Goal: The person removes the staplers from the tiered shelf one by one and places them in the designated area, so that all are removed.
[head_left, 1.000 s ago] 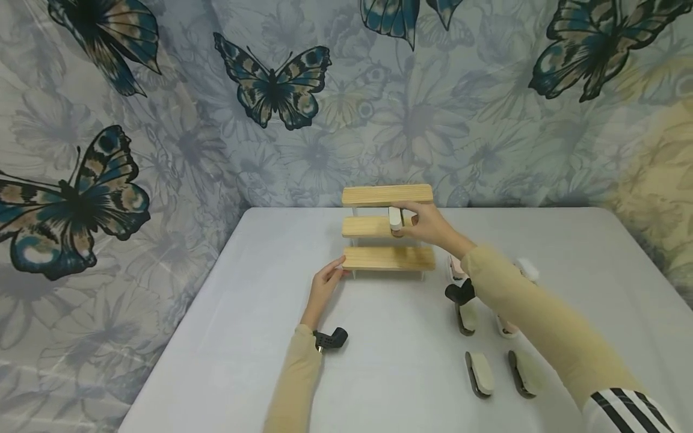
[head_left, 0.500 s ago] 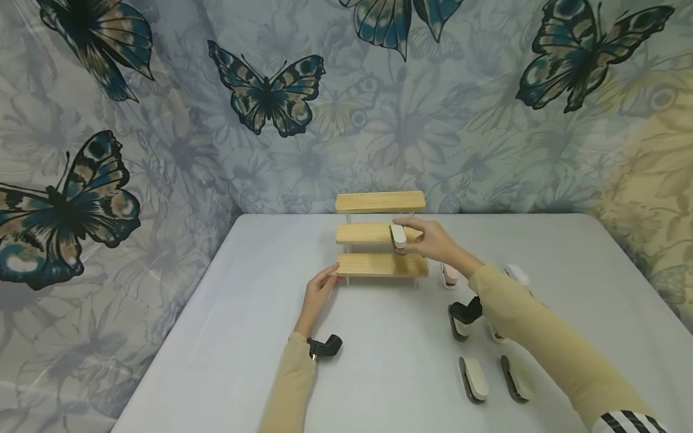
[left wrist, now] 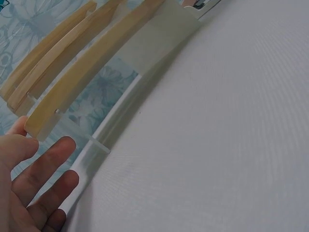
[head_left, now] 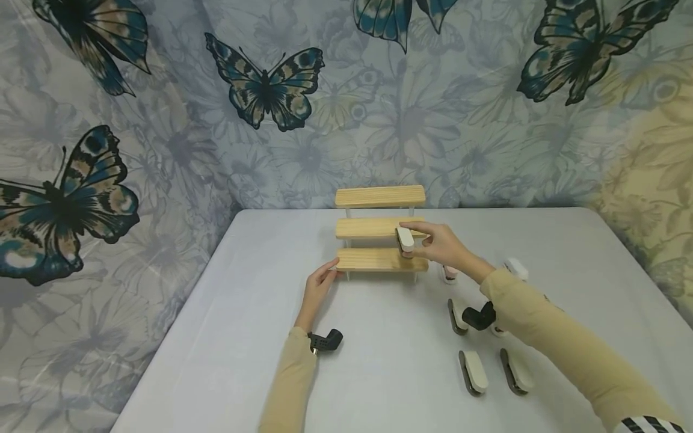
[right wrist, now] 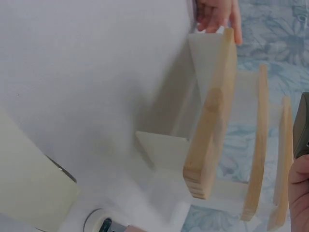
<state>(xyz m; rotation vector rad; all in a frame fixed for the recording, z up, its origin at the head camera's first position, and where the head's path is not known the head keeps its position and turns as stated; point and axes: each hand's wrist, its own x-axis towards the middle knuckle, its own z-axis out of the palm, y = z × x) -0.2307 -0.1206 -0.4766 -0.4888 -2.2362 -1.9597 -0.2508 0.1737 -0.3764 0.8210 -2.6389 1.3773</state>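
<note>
My right hand (head_left: 445, 245) pinches a white stapler (head_left: 405, 239) between thumb and fingers, at the right part of a three-tier wooden display stand (head_left: 379, 260). In the head view the stapler overlaps the bottom board and the front of the middle one. In the right wrist view only a dark part of the stapler (right wrist: 301, 125) shows at the right edge, above a thumb. My left hand (head_left: 317, 288) holds the left end of the bottom board by its fingertips. The left wrist view shows its lower fingers (left wrist: 53, 186) loosely bent below the bottom board (left wrist: 84, 72).
Several more staplers stand on the white table (head_left: 243, 361) at the right, among them a pale one (head_left: 473, 373), a greenish one (head_left: 516, 371) and a pink one (head_left: 449, 274). My right forearm partly covers others. A butterfly-print cloth (head_left: 325, 150) hangs behind the table.
My right hand has brought the stapler down and slightly right, from in front of the middle board toward the bottom board. My left hand stays at the stand's left end.
</note>
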